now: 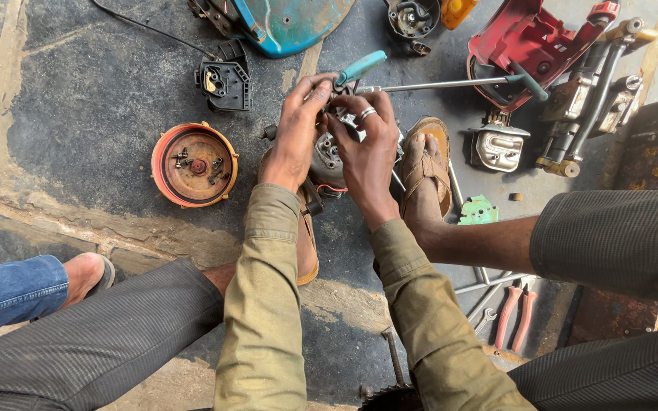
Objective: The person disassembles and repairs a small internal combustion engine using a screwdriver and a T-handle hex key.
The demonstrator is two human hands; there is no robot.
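My left hand (296,131) grips the left side of a small grey metal engine part (328,157) held over the stone floor. My right hand (365,144), with a ring on one finger, closes on the part's right side and top. A teal-handled tool (361,67) sticks up between my fingertips; which hand holds it I cannot tell. Red wires hang from the part's underside. Both sleeves are olive green.
An orange round cover (194,165) with loose screws lies left. A black plastic part (225,80), a blue shell (287,23), a red housing (527,42), a silver muffler (499,147), a long T-handle wrench (451,83), red pliers (515,314) and my sandalled feet surround it. Another person's jeans leg is at far left.
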